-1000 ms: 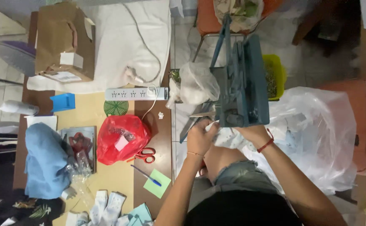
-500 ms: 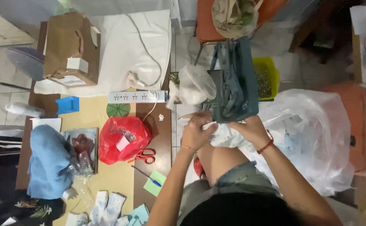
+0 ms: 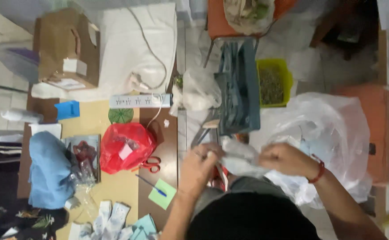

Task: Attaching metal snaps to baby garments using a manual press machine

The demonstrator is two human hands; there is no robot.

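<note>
My left hand (image 3: 200, 163) and my right hand (image 3: 284, 159) both grip a small clear plastic bag (image 3: 238, 158) held between them above my lap. A red band sits on my right wrist. Just beyond the hands stands a blue-grey slatted rack (image 3: 239, 93) on the floor. A large clear plastic bag (image 3: 336, 133) spreads out under and to the right of my right hand. What the small bag holds is too blurred to tell.
A table (image 3: 92, 120) at left carries a red plastic bag (image 3: 125, 146), red-handled scissors (image 3: 150, 164), a power strip (image 3: 139, 101), a cardboard box (image 3: 65, 49), blue cloth (image 3: 47, 169) and a green note (image 3: 162, 194). A yellow-green basket (image 3: 272, 82) and an orange stool (image 3: 372, 129) stand nearby.
Both hands have drawn back from the blue-grey rack toward my lap and moved apart, stretching the small clear bag between them. The camera has also shifted closer.
</note>
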